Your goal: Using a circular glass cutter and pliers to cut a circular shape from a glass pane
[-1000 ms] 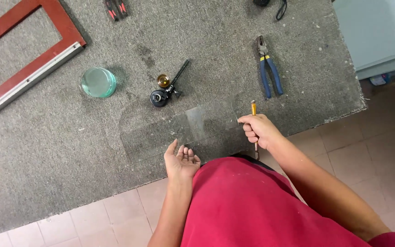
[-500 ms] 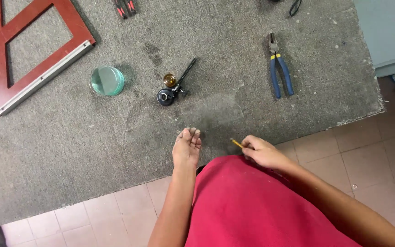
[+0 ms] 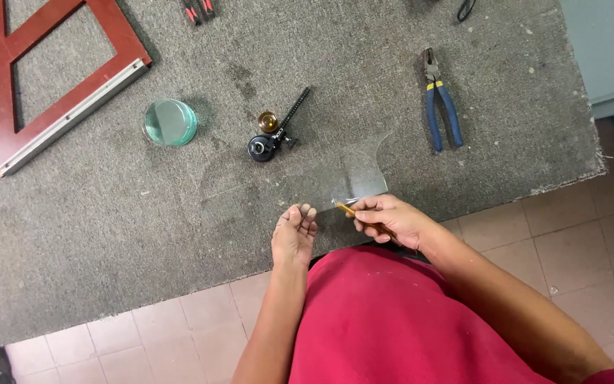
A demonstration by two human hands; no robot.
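Head view, entry: workbench seen from above, person in a red shirt (image 3: 399,320) at its near edge.
Main item: clear glass sheet (image 3: 286,188), lying flat on the grey carpeted table (image 3: 108,256) near the front edge; its outline is faint, one end curved, the other squared off by the right hand.
Placement: flat on the soft covering, likely so the pane is borne evenly and does not slide.
Right hand (image 3: 392,219): fingers closed in a pinch on a slim yellow-handled tool (image 3: 346,209), tip laid at the sheet's near right corner; the grip is low and pen-like, apparently for fine control.
Left hand (image 3: 294,233): fingers together and curled, tips resting at the sheet's near edge; whether they press the glass or the carpet just beside it cannot be told.
Glass to fingers: sheet lies just beyond both sets of fingertips, stretching away from the body.
Near items: black circle cutter with brass knob (image 3: 273,136) just past the sheet; round greenish glass disc (image 3: 170,122) to the left.
Farther items: blue-handled pliers (image 3: 438,99) right; red triangular frame (image 3: 51,78) far left.
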